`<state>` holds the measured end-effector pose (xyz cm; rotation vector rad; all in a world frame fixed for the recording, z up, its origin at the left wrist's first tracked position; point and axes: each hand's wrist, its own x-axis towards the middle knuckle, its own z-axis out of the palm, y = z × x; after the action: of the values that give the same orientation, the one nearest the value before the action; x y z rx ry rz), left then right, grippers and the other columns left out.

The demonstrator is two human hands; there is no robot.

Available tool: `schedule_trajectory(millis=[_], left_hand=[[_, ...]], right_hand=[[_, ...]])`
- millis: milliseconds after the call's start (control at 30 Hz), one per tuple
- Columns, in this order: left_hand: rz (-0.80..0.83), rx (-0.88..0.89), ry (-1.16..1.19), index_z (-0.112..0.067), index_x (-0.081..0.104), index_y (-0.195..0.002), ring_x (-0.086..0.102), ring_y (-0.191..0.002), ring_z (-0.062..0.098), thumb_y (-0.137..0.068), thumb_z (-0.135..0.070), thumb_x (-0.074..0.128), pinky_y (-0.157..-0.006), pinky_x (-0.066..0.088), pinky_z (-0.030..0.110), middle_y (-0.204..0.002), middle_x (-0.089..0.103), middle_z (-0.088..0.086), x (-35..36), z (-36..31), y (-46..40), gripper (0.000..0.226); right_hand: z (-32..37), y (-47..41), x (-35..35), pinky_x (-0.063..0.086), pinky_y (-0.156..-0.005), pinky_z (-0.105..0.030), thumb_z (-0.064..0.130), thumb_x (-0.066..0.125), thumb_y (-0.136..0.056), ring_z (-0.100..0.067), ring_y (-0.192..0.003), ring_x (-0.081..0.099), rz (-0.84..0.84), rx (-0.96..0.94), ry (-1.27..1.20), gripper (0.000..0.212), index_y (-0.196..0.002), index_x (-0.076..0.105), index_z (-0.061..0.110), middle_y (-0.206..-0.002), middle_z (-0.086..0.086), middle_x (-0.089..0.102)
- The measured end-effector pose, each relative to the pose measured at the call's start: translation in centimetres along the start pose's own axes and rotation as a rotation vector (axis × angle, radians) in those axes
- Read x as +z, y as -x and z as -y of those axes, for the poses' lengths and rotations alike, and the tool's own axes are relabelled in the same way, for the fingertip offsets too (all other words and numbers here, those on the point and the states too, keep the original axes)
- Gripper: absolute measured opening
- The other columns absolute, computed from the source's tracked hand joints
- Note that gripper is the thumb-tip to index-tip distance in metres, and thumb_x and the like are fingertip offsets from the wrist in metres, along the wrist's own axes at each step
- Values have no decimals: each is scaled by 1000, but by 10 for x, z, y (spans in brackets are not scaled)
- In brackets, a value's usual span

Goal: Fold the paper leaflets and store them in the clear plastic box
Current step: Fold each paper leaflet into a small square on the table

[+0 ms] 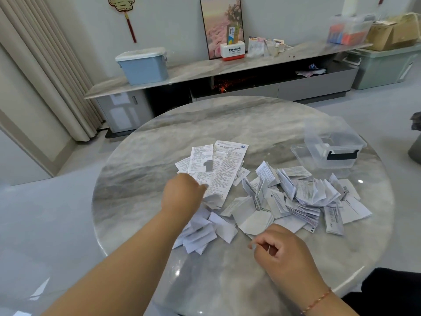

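Observation:
Several flat, unfolded printed leaflets (224, 169) lie in the middle of the round marble table (141, 179). My left hand (182, 193) reaches over them, its fingers curled on the lower end of the long leaflet, which is bent up there. A heap of folded leaflets (298, 195) spreads to the right, and a smaller bunch of folded ones (200, 232) lies under my left forearm. My right hand (278, 249) hovers near the table's front with fingers loosely curled and nothing in it. The clear plastic box (319, 133) with a black handle stands open at the far right.
The box's clear lid (299, 152) lies against its left side. Beyond the table runs a low marble-topped cabinet (205, 69) carrying a blue storage bin (143, 67), a framed picture and small items. Curtains hang at the left. Storage boxes stand at the far right.

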<state>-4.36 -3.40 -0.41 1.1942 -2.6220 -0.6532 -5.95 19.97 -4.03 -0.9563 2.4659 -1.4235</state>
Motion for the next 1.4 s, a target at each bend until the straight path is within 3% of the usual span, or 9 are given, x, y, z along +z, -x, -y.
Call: schedule_trajectory(millis=[167, 367, 500, 667, 833, 933, 1033, 1233, 1400], left_hand=[[-92, 56, -129, -16, 65, -88, 61, -81, 23, -88, -35, 59, -62, 44, 27, -84, 66, 1, -9, 3, -57, 21], [120, 142, -139, -19, 49, -132, 51, -116, 22, -76, -40, 75, -94, 43, 34, -130, 53, 1, 22, 16, -111, 65], [135, 205, -309, -21, 59, -115, 57, -95, 23, -87, -42, 59, -77, 48, 32, -110, 62, 2, 34, 18, -125, 35], [-51, 221, -314, -12, 59, -92, 58, -79, 29, -95, -18, 39, -63, 42, 30, -89, 64, 8, 21, 12, -120, 21], [-349, 455, -213, -13, 65, -89, 57, -69, 27, -92, -15, 47, -56, 46, 31, -78, 66, 4, -10, 10, -81, 19], [-578, 703, -179, -11, 68, -76, 58, -54, 27, -81, -11, 58, -42, 47, 33, -63, 64, 2, -27, 5, -26, 11], [-681, 847, -145, -14, 67, -75, 59, -55, 25, -71, -1, 66, -42, 45, 33, -63, 63, 0, -34, 3, 37, 14], [-460, 1080, -120, -21, 53, -92, 57, -57, 19, -78, -10, 58, -48, 43, 31, -69, 62, -3, 4, 27, 150, 19], [-52, 839, -54, -29, 49, -91, 52, -51, 11, -81, -25, 51, -44, 42, 24, -68, 59, -10, 25, 42, 191, 10]], right_hand=[[-2, -4, 6, 36, -54, -11, 45, 48, -58, -9, -63, 52, -26, 2, 3, 26, -67, 68, 30, -80, 13, 58], [-8, -12, 16, 37, -52, -5, 40, 53, -60, 1, -58, 50, -14, -86, 82, 8, -60, 56, 48, -72, 19, 53], [-7, -20, 18, 36, -40, -7, 35, 49, -60, 0, -51, 48, -63, -213, 148, 20, -79, 55, 33, -53, 20, 35], [-13, -16, 21, 38, -53, -4, 39, 51, -61, 2, -60, 51, -49, -119, 45, 12, -69, 60, 39, -71, 18, 53], [-7, -16, 15, 38, -58, -8, 49, 46, -58, -4, -71, 54, -13, -39, -16, 18, -60, 63, 44, -84, 19, 58], [-2, -13, 10, 37, -58, -8, 35, 56, -63, -6, -69, 54, -47, -32, -7, 12, -61, 65, 28, -82, 14, 58], [0, -7, 2, 38, -59, -10, 23, 58, -61, -8, -71, 54, -95, -9, -43, 15, -71, 64, 33, -76, 7, 58], [-2, 10, -18, 35, -74, -4, 18, 78, -60, 5, -96, 46, 57, -126, 73, 66, -108, 42, 45, -105, 24, 47], [-5, 30, -24, 41, -73, -8, 17, 67, -73, 3, -85, 56, 454, -59, 85, 26, -83, 60, 39, -86, 15, 63]])
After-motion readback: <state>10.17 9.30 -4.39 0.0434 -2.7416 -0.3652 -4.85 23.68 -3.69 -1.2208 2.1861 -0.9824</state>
